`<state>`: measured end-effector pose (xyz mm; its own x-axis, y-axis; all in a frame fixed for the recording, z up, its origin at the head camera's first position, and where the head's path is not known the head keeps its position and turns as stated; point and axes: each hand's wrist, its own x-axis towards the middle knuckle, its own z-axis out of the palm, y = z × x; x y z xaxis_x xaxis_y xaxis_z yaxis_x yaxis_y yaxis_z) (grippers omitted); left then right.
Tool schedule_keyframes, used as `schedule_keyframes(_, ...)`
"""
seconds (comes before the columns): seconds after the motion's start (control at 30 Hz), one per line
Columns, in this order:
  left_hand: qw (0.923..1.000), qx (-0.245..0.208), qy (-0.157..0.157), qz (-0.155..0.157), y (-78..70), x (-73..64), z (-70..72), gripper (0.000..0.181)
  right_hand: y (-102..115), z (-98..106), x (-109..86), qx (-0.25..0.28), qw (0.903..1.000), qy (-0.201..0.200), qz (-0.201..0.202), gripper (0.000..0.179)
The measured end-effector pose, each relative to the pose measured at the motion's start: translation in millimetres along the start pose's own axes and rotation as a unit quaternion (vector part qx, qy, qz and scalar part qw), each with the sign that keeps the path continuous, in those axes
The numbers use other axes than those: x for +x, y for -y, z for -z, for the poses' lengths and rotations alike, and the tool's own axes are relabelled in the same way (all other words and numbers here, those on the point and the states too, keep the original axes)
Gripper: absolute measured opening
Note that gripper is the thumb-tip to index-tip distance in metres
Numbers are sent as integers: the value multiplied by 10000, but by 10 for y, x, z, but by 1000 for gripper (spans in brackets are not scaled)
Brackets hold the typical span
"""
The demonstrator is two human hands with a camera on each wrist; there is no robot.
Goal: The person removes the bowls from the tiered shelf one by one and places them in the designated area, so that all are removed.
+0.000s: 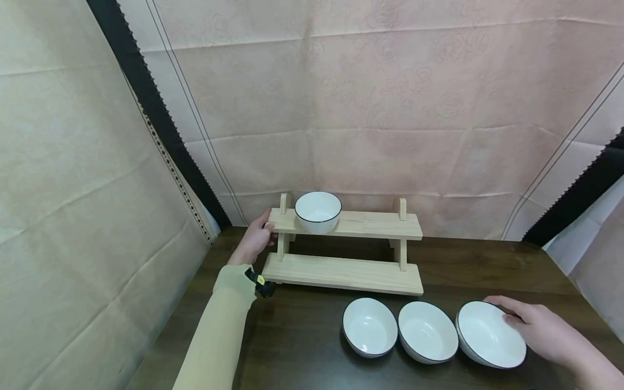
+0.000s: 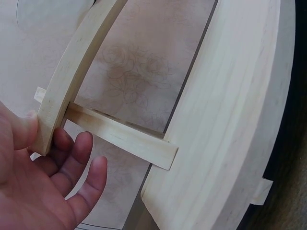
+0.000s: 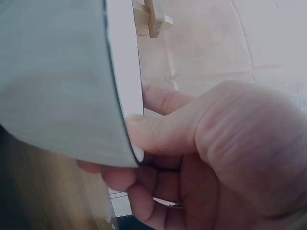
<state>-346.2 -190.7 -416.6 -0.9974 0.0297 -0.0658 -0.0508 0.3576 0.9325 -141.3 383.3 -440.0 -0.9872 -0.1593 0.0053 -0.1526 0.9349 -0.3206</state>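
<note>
A two-tier wooden shelf (image 1: pixel 341 271) stands at the back of the table. My left hand (image 1: pixel 254 238) grips the left end of its upper board (image 2: pixel 72 72), thumb on one face and fingers curled beneath. One white bowl (image 1: pixel 318 208) with a dark rim sits on the left part of that board. In front of the shelf, three similar bowls form a row on the table. My right hand (image 1: pixel 536 327) pinches the rim of the rightmost bowl (image 1: pixel 489 336), thumb inside and fingers against the outer wall (image 3: pixel 62 96). Beside it are the middle bowl (image 1: pixel 429 333) and the left bowl (image 1: pixel 370 327).
The dark wooden table (image 1: pixel 302 336) ends at a pale patterned cloth (image 1: pixel 390 108) hanging behind the shelf. Another cloth panel (image 1: pixel 88 216) hangs along the left side. Bare tabletop shows left of the bowls. The shelf's lower board (image 1: pixel 351 273) holds nothing.
</note>
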Motion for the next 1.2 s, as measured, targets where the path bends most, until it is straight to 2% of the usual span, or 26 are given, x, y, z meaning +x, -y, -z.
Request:
schedule_keyframes(0.4,10000,43,-13,14,1,14,-12,55,13,18,8,245,9979,525,-300,36)
schedule_keyframes(0.77,10000,69,47,49,-12,-14,-8,55,10,6,-7,151,9978,578,-280,36)
schedule_keyframes(1.1,10000,4,39,6,-7,-3,-3,55,40,-32,-23,-40,9994,314,-133,36)
schedule_keyframes(1.2,10000,37,39,-30,2,6,1,55,30,-36,-13,7,9990,413,-166,36)
